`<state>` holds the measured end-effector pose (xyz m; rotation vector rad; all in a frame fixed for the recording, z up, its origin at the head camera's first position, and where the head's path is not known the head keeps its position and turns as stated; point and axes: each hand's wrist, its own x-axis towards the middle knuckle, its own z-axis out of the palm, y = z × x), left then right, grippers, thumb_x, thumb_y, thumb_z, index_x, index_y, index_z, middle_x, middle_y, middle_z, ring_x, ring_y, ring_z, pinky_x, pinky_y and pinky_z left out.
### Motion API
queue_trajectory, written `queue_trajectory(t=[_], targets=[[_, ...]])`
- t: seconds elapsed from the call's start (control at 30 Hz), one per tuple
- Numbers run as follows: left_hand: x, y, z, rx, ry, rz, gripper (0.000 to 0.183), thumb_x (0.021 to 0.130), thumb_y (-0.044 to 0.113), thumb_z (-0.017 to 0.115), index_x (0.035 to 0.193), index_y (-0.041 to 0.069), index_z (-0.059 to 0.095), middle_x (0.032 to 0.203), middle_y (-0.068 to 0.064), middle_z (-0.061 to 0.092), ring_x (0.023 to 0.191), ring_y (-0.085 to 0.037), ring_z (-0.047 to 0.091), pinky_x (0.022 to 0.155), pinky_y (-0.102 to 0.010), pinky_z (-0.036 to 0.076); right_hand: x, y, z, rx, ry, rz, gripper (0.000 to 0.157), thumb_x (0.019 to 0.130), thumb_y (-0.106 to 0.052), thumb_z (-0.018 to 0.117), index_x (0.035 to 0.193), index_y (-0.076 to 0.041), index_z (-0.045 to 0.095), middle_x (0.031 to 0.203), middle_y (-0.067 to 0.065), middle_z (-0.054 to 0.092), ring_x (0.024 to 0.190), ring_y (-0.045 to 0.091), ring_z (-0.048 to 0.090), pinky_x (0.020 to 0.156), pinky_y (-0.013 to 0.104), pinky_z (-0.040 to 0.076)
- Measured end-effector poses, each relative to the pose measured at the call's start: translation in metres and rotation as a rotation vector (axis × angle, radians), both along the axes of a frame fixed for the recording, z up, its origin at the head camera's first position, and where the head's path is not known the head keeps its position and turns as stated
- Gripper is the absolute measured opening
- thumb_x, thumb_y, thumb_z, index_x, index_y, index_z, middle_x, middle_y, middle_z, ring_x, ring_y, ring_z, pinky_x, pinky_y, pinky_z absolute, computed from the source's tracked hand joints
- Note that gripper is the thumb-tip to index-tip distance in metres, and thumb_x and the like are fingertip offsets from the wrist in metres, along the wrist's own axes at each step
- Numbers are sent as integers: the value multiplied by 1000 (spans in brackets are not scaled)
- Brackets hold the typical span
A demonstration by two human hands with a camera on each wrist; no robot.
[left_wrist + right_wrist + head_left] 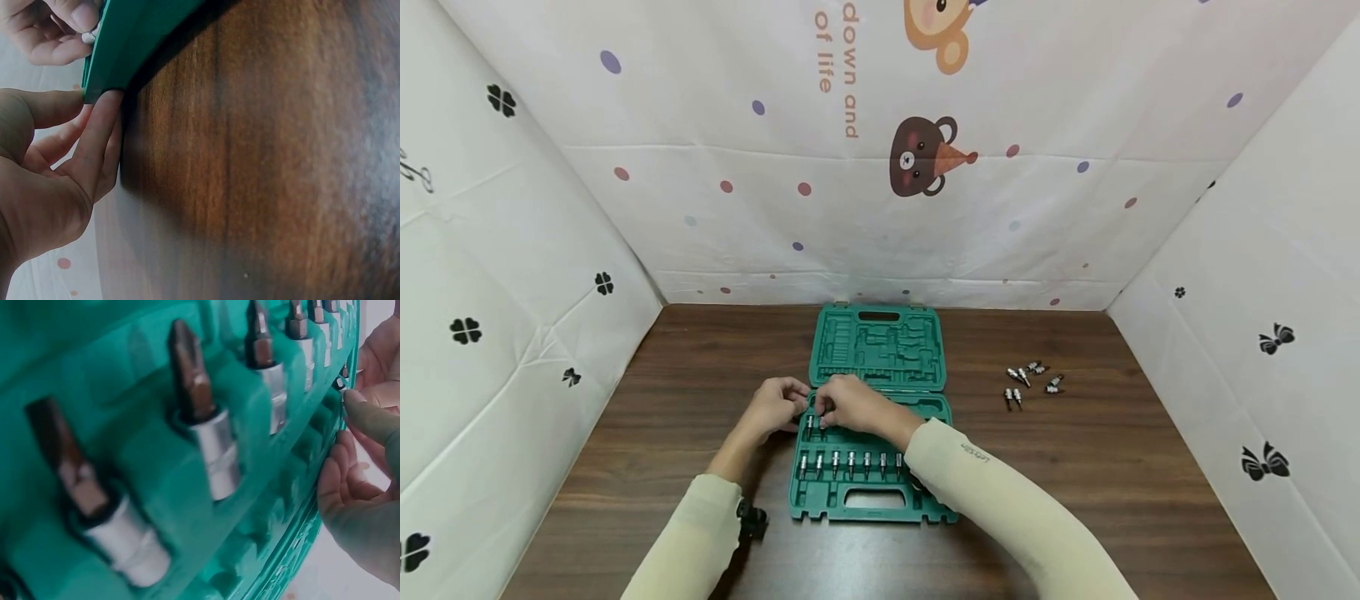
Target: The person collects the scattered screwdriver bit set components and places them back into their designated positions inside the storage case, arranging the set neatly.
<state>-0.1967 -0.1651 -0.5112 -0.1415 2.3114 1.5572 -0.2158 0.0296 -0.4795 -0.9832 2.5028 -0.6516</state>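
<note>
A green plastic case [876,502] lies unfolded on the table. My left hand [771,408] is at its left side; in the left wrist view the thumb and fingers pinch the edge of the case [115,69]. The right hand [853,402] reaches over the upper row, its fingertips pinching a silver bit socket [88,37] at a slot near the left end. Beside it a bit socket [809,425] sits in the first slot. Along the lower row stand several bit sockets [215,456], dark tips toward the handle side.
Several loose bit sockets [1017,377] lie scattered on the brown wooden table [1097,467] to the right of the case. The lid [880,342], with moulded recesses, lies folded back behind it. White printed cloth walls [880,225] stand at the back and both sides.
</note>
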Motion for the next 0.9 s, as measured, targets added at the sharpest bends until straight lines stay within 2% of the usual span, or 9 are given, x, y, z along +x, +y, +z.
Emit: queue_trajectory(t=[0.17, 0.27, 0.43, 0.63, 0.9], targets=[[0, 1, 0, 0, 8, -3, 19, 102, -3, 56, 118, -4, 66, 100, -17, 64, 86, -24, 65, 68, -39, 64, 2, -4, 3, 45, -27, -95, 24, 91, -24, 82, 110, -16, 72, 107, -1, 64, 93, 10, 56, 79, 25, 52], [0, 1, 2, -6, 7, -5, 20, 102, -2, 55, 119, -3, 65, 102, -17, 64, 87, -25, 64, 68, -39, 64, 3, -7, 4, 57, -22, -129, 26, 89, -24, 83, 111, -15, 74, 107, -1, 65, 93, 11, 56, 80, 26, 53], [0, 1, 2, -12, -2, -7, 20, 102, -2, 55, 120, -3, 65, 103, -18, 64, 89, -25, 64, 68, -39, 64, 2, -12, 2, 83, 15, -149, 24, 88, -26, 85, 107, -16, 76, 105, -2, 67, 93, 10, 58, 81, 26, 52], [1, 1, 1, -25, -1, -4, 20, 101, -3, 56, 119, -4, 65, 102, -18, 64, 88, -25, 64, 67, -39, 63, 0, -14, 1, 83, 2, -167, 23, 84, -26, 87, 104, -18, 78, 105, -3, 70, 91, 10, 62, 75, 24, 54], [0, 2, 2, -39, 9, -7, 20, 101, -3, 56, 120, -4, 65, 102, -18, 64, 88, -26, 64, 68, -39, 64, -2, -11, 5, 73, 4, -146, 20, 85, -25, 85, 103, -19, 81, 106, -4, 75, 92, 8, 65, 76, 22, 56]])
